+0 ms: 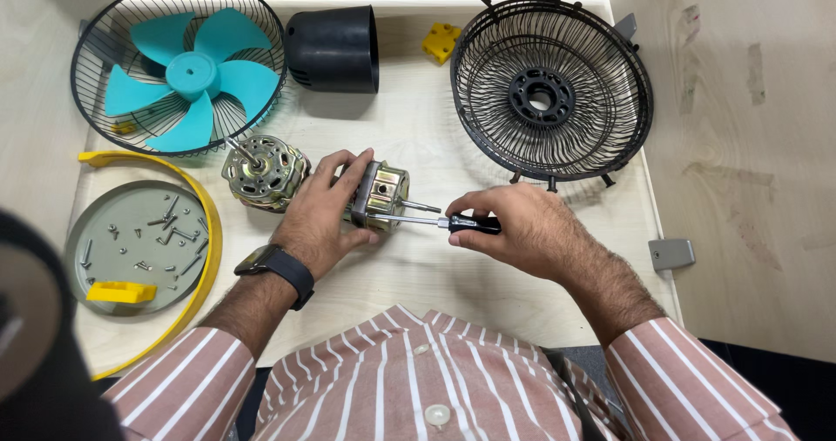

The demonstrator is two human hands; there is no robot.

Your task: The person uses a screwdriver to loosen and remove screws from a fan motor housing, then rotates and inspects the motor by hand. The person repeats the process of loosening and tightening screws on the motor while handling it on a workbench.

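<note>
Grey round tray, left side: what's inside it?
The grey round tray holds loose screws and a yellow plastic piece. A dark blurred object covers its lower-left edge, hiding anything there.

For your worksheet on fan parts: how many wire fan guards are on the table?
2. One wire guard lies far left, holding the teal blade. The other guard lies far right, empty. None seems hidden.

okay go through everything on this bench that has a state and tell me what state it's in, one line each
Left hand: gripping the small motor block.
Right hand: closed on the screwdriver.
Screwdriver: lying level, tip at the motor block.
Motor block: on the table, held steady.
Round motor: loose, lying on its side.
Blade: resting in the left grille.
Left grille: detached, lying flat.
Right grille: detached, holding nothing.
Black cover: off, on its side.
Screws: loose in the grey tray.
</note>
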